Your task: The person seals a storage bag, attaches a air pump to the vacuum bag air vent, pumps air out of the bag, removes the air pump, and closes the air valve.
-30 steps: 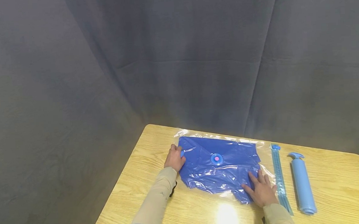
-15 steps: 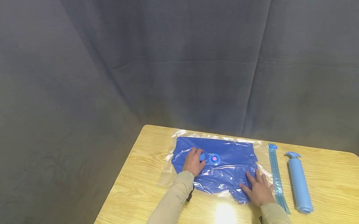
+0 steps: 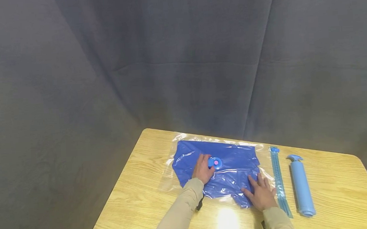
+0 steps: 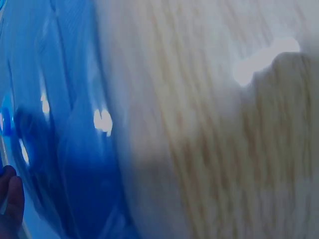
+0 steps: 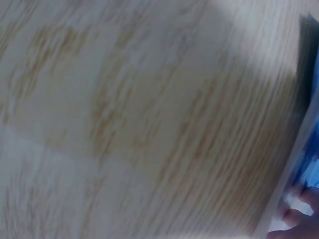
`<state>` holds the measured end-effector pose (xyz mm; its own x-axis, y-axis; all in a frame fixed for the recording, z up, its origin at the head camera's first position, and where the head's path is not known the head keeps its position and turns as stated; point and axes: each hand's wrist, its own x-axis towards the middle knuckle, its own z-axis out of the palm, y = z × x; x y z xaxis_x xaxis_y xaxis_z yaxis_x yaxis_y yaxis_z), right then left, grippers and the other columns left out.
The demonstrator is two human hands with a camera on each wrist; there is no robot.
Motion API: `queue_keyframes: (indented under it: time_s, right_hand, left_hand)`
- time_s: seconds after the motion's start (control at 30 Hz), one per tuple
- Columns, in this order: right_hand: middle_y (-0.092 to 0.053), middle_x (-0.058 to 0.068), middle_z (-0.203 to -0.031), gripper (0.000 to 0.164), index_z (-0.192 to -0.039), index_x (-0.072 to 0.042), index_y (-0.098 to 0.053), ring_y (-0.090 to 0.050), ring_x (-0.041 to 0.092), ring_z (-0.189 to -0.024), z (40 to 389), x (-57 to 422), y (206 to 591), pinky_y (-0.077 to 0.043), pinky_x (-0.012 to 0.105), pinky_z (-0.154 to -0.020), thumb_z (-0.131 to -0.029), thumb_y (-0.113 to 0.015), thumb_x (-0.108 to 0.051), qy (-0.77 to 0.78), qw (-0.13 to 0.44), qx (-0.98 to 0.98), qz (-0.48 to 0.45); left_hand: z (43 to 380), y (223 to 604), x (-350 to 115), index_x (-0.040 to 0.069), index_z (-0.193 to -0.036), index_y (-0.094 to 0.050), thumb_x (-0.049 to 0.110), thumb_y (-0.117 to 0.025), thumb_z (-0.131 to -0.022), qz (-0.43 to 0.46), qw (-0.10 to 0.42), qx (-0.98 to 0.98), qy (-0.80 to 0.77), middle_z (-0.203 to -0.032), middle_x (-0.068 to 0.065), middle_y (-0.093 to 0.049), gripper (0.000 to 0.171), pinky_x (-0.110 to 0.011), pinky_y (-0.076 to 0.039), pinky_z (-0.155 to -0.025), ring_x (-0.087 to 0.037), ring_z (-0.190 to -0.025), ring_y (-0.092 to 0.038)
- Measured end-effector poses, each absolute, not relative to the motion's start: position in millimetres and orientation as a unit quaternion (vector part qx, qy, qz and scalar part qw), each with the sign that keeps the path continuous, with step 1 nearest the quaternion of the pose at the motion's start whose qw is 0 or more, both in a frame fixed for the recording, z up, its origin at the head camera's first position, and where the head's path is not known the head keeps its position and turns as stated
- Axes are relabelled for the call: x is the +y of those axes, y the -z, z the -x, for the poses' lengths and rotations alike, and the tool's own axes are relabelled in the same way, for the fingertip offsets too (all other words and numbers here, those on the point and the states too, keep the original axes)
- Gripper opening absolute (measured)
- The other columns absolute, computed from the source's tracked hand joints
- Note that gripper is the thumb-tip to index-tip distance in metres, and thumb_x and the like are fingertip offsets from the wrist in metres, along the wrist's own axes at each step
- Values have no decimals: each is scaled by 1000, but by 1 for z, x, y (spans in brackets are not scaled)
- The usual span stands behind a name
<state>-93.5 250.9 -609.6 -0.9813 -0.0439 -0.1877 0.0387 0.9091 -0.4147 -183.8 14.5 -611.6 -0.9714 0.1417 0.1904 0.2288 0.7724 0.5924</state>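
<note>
A clear plastic vacuum storage bag (image 3: 265, 158) with folded blue cloth (image 3: 232, 153) inside lies flat on the table. On its top is a round blue valve (image 3: 218, 166) with a pink centre. My left hand (image 3: 202, 170) pinches a small blue valve cap (image 3: 210, 162) right beside the valve's left side; whether they touch I cannot tell. With fingers spread, my right hand (image 3: 261, 194) rests on the bag's lower right part. The left wrist view catches part of the left hand (image 4: 12, 201) at its edge, beside the blue bag.
Along the bag's right end runs a teal zip seal (image 3: 278, 182) with a blue slider (image 3: 274, 149) at its far end. Right of it lies a light blue hand pump (image 3: 302, 187) with a T-handle. A grey curtain (image 3: 184, 76) hangs behind the wooden table (image 3: 134, 189).
My left hand has moved right from the bag's left edge to the valve, carrying the cap. The right hand stays on the bag. The head view has shifted slightly.
</note>
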Motion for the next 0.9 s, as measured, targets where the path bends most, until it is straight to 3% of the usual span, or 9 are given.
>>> queue_keyframes:
  time_s: [0.33, 0.9]
  right_hand:
    - [-17, 35, -153, 73, -145, -4, -40, -14, 60, -138, 92, 250, 614, -10, 84, -98, -92, -54, -53, 222, 80, 972, 1]
    - [-18, 34, -153, 73, -145, -5, -41, -15, 58, -139, 93, 250, 613, -12, 84, -98, -92, -54, -54, 211, 76, 975, -7]
  left_hand:
    - [180, 613, 25, 14, -122, -60, 18, -73, -79, 71, 81, -949, 295, -114, -2, -63, 45, -34, -42, -75, -22, -103, -57]
    - [191, 624, 40, 16, -124, -59, 20, -74, -79, 83, 91, -950, 285, -121, -1, -65, 47, -33, -41, -77, -21, -108, -57]
